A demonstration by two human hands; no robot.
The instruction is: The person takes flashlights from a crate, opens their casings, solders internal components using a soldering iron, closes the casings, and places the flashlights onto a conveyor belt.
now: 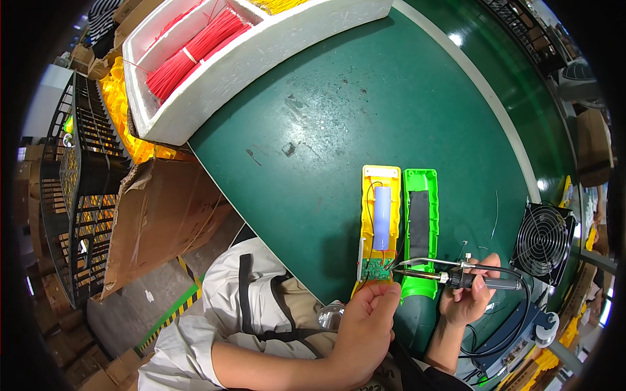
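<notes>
On the green table lies a yellow half shell holding a blue cylindrical battery and a small green circuit board with thin wires. A bright green half shell, with a black strip inside, lies just to its right. My right hand grips a soldering iron with a thin metal feed tube above it. The iron's tip points left at the board's right edge. My left hand is closed in a pinch at the board's near end. Whatever its fingertips hold is hidden.
A white foam box with bundled red wires and yellow wires stands far left. Beside the table are a cardboard box and a black crate. A black fan, a dark soldering station and a spool stand right.
</notes>
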